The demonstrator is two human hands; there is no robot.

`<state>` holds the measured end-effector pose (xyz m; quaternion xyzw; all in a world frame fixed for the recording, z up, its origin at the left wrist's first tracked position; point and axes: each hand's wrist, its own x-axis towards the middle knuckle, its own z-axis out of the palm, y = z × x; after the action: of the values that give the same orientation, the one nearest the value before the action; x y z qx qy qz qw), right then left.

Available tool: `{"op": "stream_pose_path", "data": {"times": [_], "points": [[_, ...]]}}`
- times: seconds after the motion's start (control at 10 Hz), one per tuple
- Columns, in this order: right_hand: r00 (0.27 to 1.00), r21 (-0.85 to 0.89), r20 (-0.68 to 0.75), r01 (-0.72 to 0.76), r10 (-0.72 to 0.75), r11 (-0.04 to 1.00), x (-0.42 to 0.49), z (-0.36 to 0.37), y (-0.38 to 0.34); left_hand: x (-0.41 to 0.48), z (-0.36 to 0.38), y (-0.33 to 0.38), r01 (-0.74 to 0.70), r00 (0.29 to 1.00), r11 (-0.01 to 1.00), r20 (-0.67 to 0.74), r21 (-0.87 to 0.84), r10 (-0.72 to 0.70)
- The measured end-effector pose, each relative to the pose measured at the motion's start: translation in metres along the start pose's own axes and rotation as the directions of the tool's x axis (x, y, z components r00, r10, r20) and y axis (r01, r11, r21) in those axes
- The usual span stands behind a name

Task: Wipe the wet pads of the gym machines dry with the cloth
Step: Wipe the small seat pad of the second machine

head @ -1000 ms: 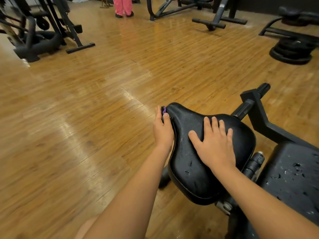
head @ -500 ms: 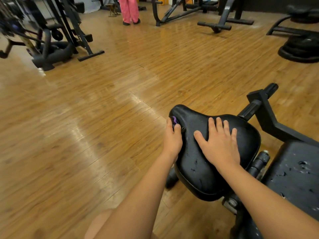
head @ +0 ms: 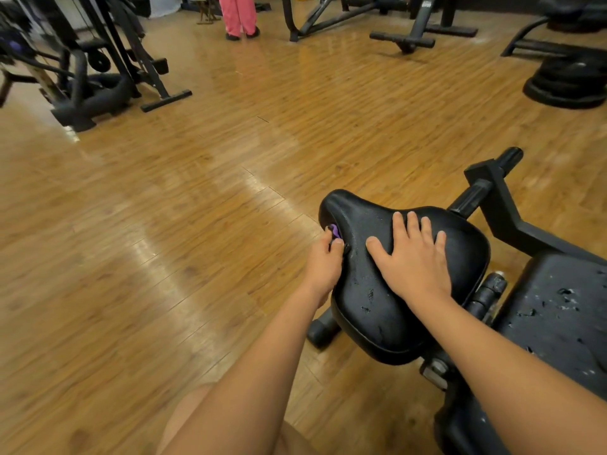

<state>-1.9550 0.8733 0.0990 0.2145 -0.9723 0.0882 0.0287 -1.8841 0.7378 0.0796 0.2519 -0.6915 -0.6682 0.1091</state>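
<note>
Got the left hand (head: 325, 264) curled tight round a purple cloth (head: 335, 230), pressed to the left edge of the pad (head: 371, 310) near its nose, showing only a scrap of purple. Got the right hand (head: 414, 261) laid flat on top, fingers straight, holding nothing, probably just steadying things against the wiping. Seeing droplets toward the near edge, so guessing not dry yet. Also spotting a second pad (head: 558, 310) just right, speckled wet, looks untouched.

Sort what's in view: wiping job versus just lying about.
Job: purple cloth, gripped by left hand; saddle pad under flat right hand; wet bench pad.
Lying about: weight plates, far machine, person in pink trousers.
</note>
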Motion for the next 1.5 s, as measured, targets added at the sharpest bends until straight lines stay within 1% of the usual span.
{"op": "stream_pose_path", "data": {"times": [0.1,0.2,0.3,0.4,0.5,0.6,0.7,0.8,0.9,1.0,1.1,1.2,1.3,1.4,1.5], "points": [[1.000,0.001,-0.008,0.007,-0.007,1.000,-0.002,-0.001,0.000,-0.011,-0.008,-0.001,0.033,0.997,0.999,0.072,0.022,-0.035],[1.000,0.006,-0.007,0.005,-0.005,1.000,-0.002,0.000,0.001,-0.009,-0.001,-0.003,0.038,0.999,0.999,0.007,-0.019,-0.038],[1.000,0.005,-0.007,0.005,-0.005,1.000,0.000,0.002,0.001,0.016,0.009,-0.013,0.065,0.988,0.988,-0.132,-0.137,-0.083],[1.000,0.011,-0.013,0.002,-0.002,1.000,0.003,0.004,0.003,0.040,0.015,-0.024,0.074,0.970,0.977,-0.215,-0.199,-0.117],[1.000,0.004,-0.019,0.000,0.000,1.000,0.004,0.006,0.003,0.042,0.015,-0.023,0.057,0.974,0.982,-0.208,-0.182,-0.095],[1.000,0.006,-0.018,0.002,-0.002,1.000,0.004,0.006,0.003,0.027,0.012,-0.013,0.040,0.986,0.993,-0.159,-0.112,-0.058],[1.000,0.016,-0.014,0.001,-0.001,1.000,0.002,0.004,0.003,0.008,0.003,-0.003,0.057,0.998,0.998,-0.024,0.036,-0.056],[1.000,0.028,-0.011,0.006,-0.006,1.000,-0.002,0.001,0.002,-0.015,-0.014,0.009,0.079,0.988,0.978,0.117,0.194,-0.103],[1.000,0.030,-0.014,0.009,-0.009,1.000,-0.003,0.002,0.002,-0.030,-0.018,0.009,0.072,0.983,0.981,0.152,0.178,-0.100],[1.000,0.030,-0.020,0.004,-0.004,1.000,-0.002,0.004,0.003,-0.034,-0.004,0.005,0.027,0.999,0.998,0.043,0.057,-0.029],[0.999,0.033,-0.032,0.001,0.000,0.999,0.001,0.006,0.003,-0.019,0.009,0.001,0.012,0.996,0.999,-0.089,-0.042,-0.015],[0.999,0.029,-0.049,0.005,-0.004,1.000,0.004,0.007,0.002,-0.002,0.013,-0.008,0.003,0.993,0.998,-0.117,-0.062,-0.010],[0.999,0.022,-0.046,0.000,0.001,1.000,0.004,0.008,0.003,-0.001,0.013,-0.012,0.011,0.994,0.998,-0.108,-0.056,-0.017],[0.999,0.032,-0.041,-0.002,0.004,0.999,0.001,0.006,0.004,-0.016,0.006,-0.007,0.007,0.998,1.000,-0.069,-0.006,-0.007],[1.000,0.044,-0.028,0.000,0.001,0.999,-0.001,0.003,0.002,-0.034,-0.003,-0.012,0.007,0.998,0.994,-0.062,0.112,0.000]]}}
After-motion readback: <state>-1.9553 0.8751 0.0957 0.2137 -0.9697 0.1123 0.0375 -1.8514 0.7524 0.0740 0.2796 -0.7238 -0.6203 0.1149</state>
